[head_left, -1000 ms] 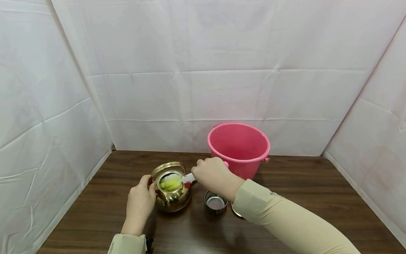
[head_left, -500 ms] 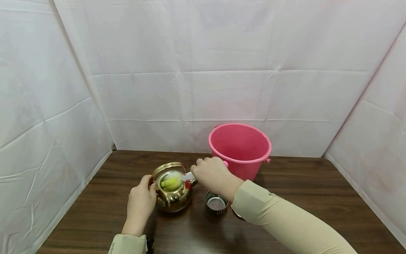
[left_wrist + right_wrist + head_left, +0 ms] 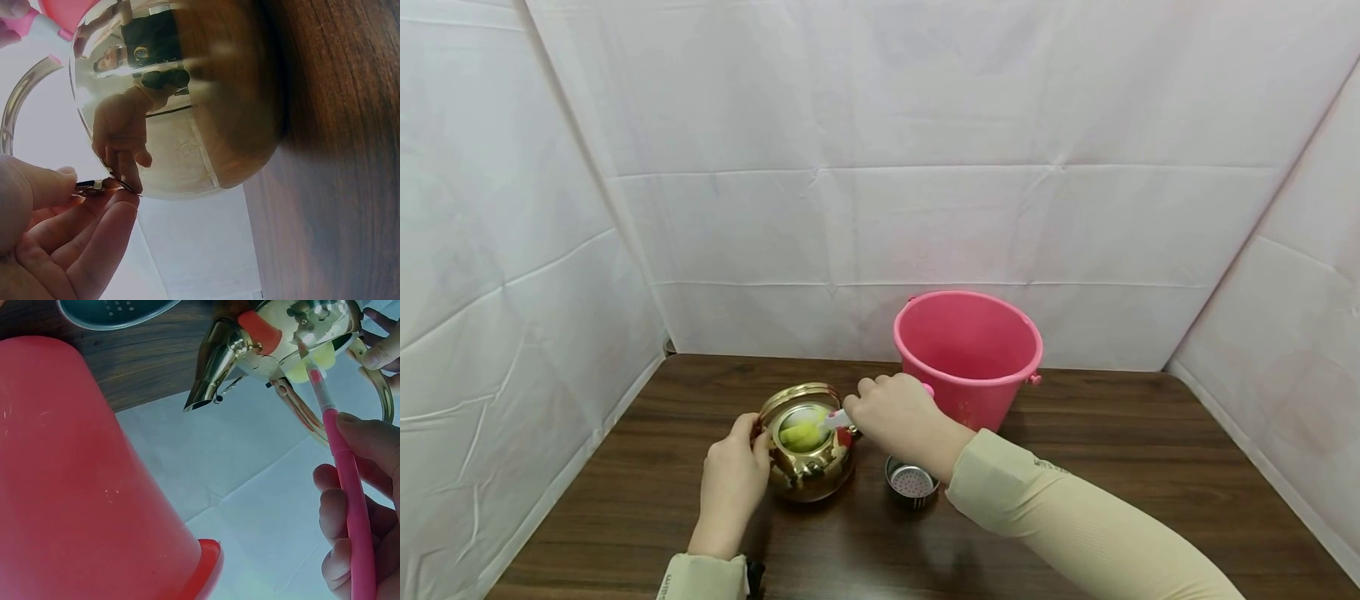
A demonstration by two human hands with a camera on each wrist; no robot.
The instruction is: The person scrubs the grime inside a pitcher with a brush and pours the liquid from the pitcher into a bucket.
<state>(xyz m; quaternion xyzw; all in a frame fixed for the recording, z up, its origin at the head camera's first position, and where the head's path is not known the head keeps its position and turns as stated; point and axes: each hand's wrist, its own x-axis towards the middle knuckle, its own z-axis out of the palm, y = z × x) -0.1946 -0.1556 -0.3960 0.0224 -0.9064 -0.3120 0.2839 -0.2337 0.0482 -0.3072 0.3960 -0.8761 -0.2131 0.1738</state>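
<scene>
A shiny gold kettle (image 3: 808, 481), lidless, stands upright on the table with its handle raised. At its left side my left hand (image 3: 730, 483) pinches the foot of the kettle handle between thumb and fingers; the left wrist view shows the grip at a small metal bracket (image 3: 94, 185). My right hand (image 3: 906, 421) wraps round the pink handle (image 3: 353, 512) of a cleaning brush. The brush's yellow-green head (image 3: 803, 435) sits inside the kettle's round mouth, its lower part hidden by the kettle wall. A red patch (image 3: 261, 332) shows near the spout (image 3: 215, 369).
Behind my right hand stands a pink bucket (image 3: 981, 404). A small metal strainer cup (image 3: 912, 483) with a perforated bottom sits right of the kettle, below my right forearm. White cloth walls (image 3: 850, 225) enclose the dark wooden table (image 3: 1112, 442) at back and sides.
My right hand has shifted slightly left with the brush, its head still in the kettle. The left hand and kettle stay put. A shiny rim near my right cuff is now hidden.
</scene>
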